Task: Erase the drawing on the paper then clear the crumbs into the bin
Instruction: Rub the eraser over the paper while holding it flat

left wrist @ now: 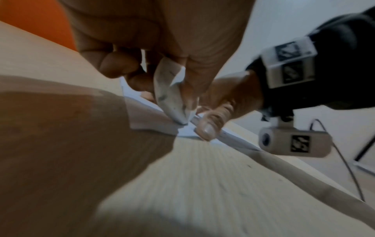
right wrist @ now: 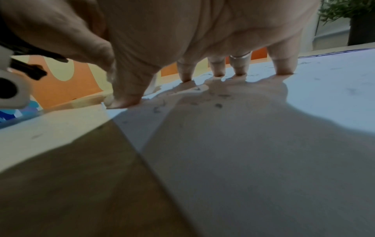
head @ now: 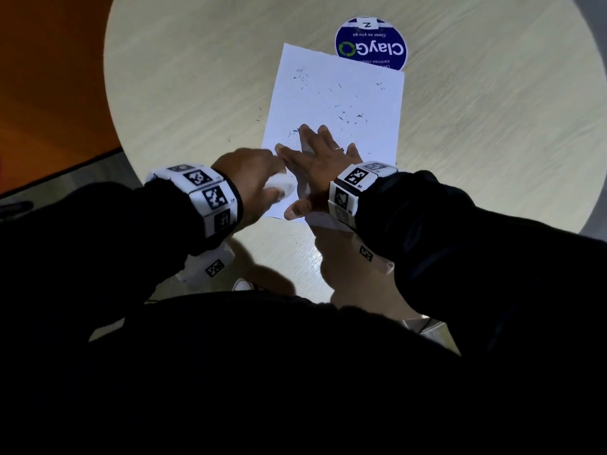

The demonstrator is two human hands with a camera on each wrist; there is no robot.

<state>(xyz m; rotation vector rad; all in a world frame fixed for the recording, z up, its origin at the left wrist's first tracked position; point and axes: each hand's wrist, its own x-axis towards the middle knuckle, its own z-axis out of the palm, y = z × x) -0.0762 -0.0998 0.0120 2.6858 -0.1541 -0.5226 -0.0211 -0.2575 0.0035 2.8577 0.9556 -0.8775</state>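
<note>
A white paper lies on the round table, strewn with dark eraser crumbs. On its bare part I see only crumbs, no drawn lines. My left hand pinches a white eraser at the paper's near left corner. In the left wrist view the eraser is tilted, its tip touching the paper. My right hand lies flat with fingers spread and presses the paper's near edge. In the right wrist view its fingertips stand on the paper among crumbs.
The light wooden table holds a round blue ClayGo sticker, partly under the paper's far edge. A few crumbs lie on the table left of the paper. Orange flooring lies beyond the left table edge. A potted plant stands far off.
</note>
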